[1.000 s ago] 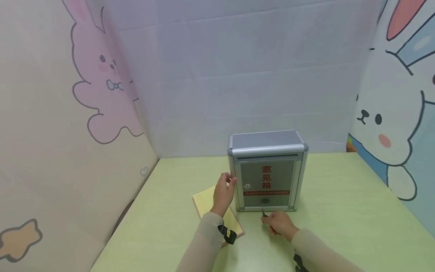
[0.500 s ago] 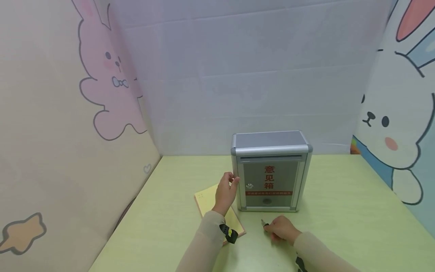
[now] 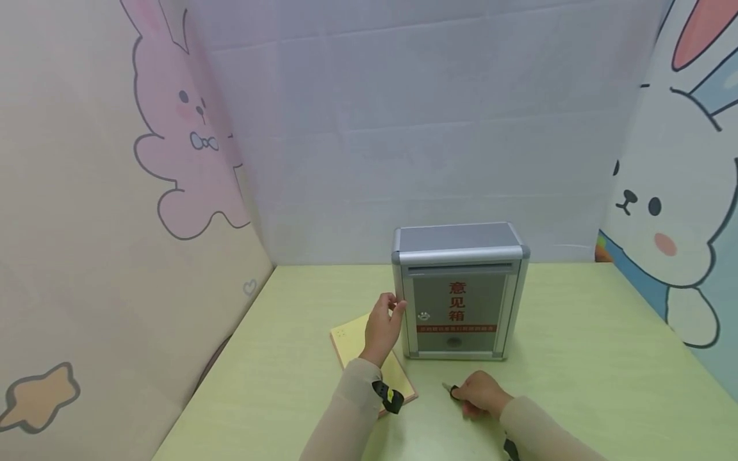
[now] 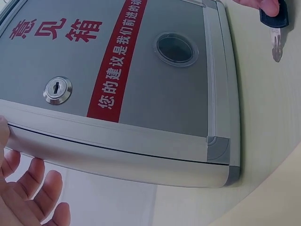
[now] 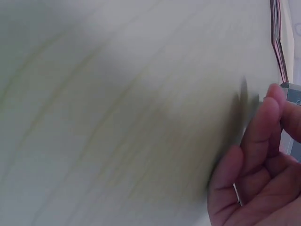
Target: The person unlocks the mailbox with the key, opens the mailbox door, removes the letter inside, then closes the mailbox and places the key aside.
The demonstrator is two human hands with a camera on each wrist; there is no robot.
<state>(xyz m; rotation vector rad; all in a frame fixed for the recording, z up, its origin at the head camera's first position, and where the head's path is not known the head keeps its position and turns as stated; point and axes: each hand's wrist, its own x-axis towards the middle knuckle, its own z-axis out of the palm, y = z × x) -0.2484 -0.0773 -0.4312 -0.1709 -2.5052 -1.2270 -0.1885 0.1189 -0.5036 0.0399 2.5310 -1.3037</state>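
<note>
My right hand (image 3: 483, 392) pinches a key (image 4: 275, 37) by its black head, low in front of a grey metal suggestion box (image 3: 460, 240). The silver blade points forward and left, away from the box's front. On the left side of the box rests my left hand (image 3: 382, 330), its thumb at the front edge and its fingers loosely bent along the side. A round keyhole lock (image 4: 57, 90) sits in the box's front panel, with nothing in it. In the right wrist view the right fingers hide most of the key.
A yellow paper pad (image 3: 348, 339) lies on the pale green table (image 3: 582, 358) under my left forearm, left of the box. White cloth walls (image 3: 403, 128) with cartoon rabbits enclose the table at the back and sides.
My right hand has drawn back from the box's lower edge with the key, toward the front of the table. The key's blade has turned leftward. The left hand stays on the box.
</note>
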